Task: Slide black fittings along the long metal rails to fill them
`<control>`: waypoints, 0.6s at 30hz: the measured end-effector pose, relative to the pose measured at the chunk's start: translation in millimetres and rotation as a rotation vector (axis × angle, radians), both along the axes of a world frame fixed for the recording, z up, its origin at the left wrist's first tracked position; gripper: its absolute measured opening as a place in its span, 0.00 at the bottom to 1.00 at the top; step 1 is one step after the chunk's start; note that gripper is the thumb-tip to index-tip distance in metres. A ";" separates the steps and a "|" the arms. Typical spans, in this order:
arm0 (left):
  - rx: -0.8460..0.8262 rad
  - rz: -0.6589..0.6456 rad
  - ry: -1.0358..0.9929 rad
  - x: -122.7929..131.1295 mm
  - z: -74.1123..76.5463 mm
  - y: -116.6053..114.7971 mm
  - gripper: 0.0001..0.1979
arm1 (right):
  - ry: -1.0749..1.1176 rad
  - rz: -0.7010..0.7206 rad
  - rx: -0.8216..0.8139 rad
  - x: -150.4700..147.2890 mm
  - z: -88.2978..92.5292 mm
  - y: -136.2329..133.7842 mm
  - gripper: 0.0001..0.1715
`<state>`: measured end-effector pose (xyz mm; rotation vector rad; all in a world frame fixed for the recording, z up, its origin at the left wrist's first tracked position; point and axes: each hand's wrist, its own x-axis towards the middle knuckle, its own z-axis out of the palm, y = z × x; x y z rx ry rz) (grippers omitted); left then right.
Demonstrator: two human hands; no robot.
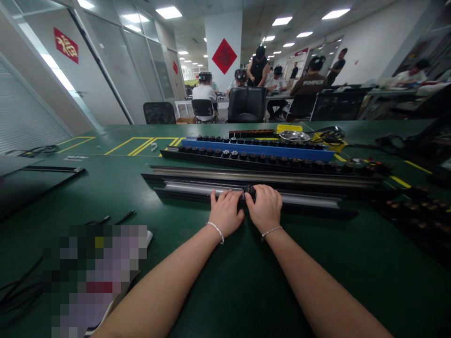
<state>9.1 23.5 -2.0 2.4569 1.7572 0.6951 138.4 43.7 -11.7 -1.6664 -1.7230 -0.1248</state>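
Across the green table in front of me lies a long black rail [310,200] with a shiny grey inner channel. My left hand [227,213] is closed over its near edge around the middle, fingers reaching into the channel and thumb on the near side. Right beside it, my right hand [267,207] grips a small black round part [250,191] at the rail. The fine detail of that part is too small to make out, and my right fingers partly cover it. Directly behind lies a second, similar rail [218,174].
Farther back, a black strip [207,152] and a blue strip [260,148] carry rows of small black parts. A metal dish [295,136] stands near cables. Dark loose parts [419,206] lie at right. A blurred-out object [105,277] and black cables [21,286] lie at left.
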 end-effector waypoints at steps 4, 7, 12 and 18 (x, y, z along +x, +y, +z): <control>0.004 0.003 0.002 -0.5 0.6 -0.1 0.25 | -0.001 -0.002 0.008 -0.1 0.1 -0.5 0.18; -0.005 0.007 0.014 -0.5 1.2 -0.3 0.24 | -0.015 -0.008 -0.006 -0.6 0.4 -1.3 0.18; 0.012 -0.001 -0.010 -1.3 -1.1 0.7 0.25 | 0.002 -0.023 0.011 -1.8 1.4 -2.2 0.18; 0.035 -0.012 -0.040 -2.6 -3.6 2.0 0.22 | 0.005 -0.038 0.008 -0.6 1.7 -1.9 0.16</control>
